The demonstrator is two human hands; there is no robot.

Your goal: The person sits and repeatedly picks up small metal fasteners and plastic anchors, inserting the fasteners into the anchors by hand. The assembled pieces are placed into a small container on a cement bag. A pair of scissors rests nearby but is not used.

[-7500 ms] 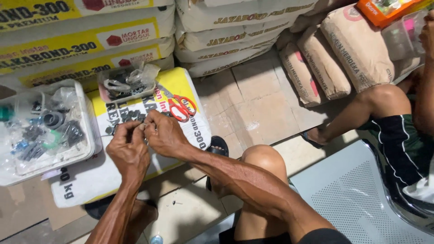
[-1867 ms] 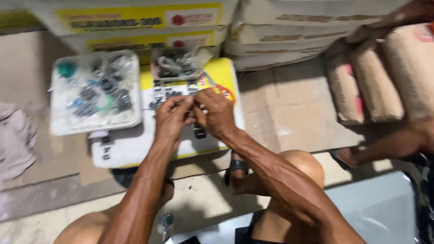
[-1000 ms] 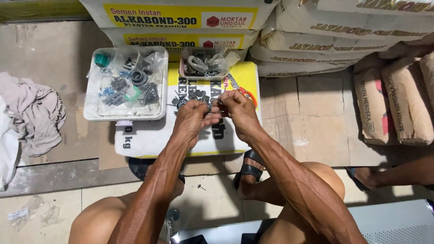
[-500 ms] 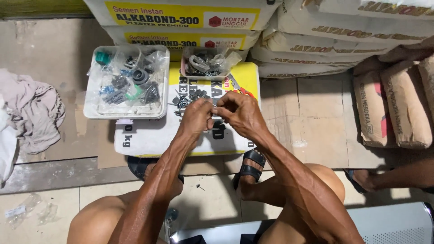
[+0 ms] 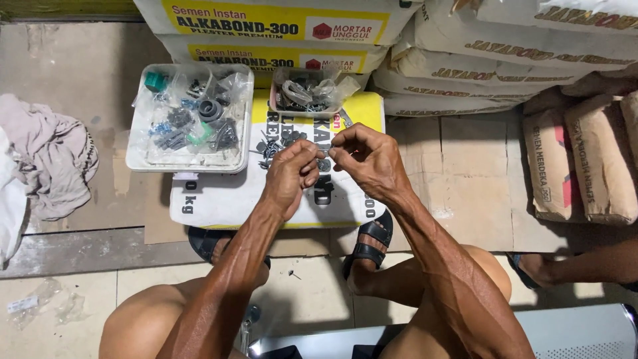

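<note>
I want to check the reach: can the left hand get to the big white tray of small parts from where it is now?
Probably yes: the left hand is just right of the white tray, and nothing lies between them.

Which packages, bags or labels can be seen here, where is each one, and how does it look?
White sack with yellow label band: flat on the floor under both hands, holding the trays.
Stacked sacks, white with yellow bands: top centre, against the wall.
Pale grey sacks: stacked at top right.
Brown paper sacks: leaning at right edge.
Large white tray of bagged parts: on the flat sack, left.
Small tray: beside it.
</note>
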